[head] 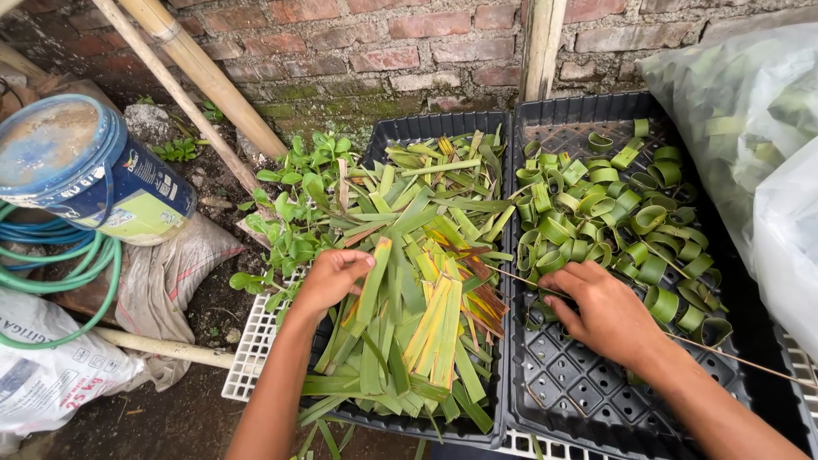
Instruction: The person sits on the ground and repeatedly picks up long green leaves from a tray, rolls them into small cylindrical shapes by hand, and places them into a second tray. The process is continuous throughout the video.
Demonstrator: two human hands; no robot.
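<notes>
Two black trays side by side, one of flat leaf strips, one of leaf rings.

Left tray point(503, 400) holds cut leaf strips point(417, 281); the left hand point(331, 277) pinches one strip at its near-left side. Right of it, the right tray point(588, 383) holds green rings point(613, 213), near half bare; there the right hand point(601, 311) curls around a thin stick point(741, 358). A blue bucket point(94, 170) lies well left; plastic bags point(750, 119) crowd the right edge.

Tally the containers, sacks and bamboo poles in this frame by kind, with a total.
Black trays: 2
White grid trays: 1
Blue paint bucket: 1
Clear plastic bags: 1
White printed sacks: 1
Bamboo poles: 3
Total: 9
</notes>
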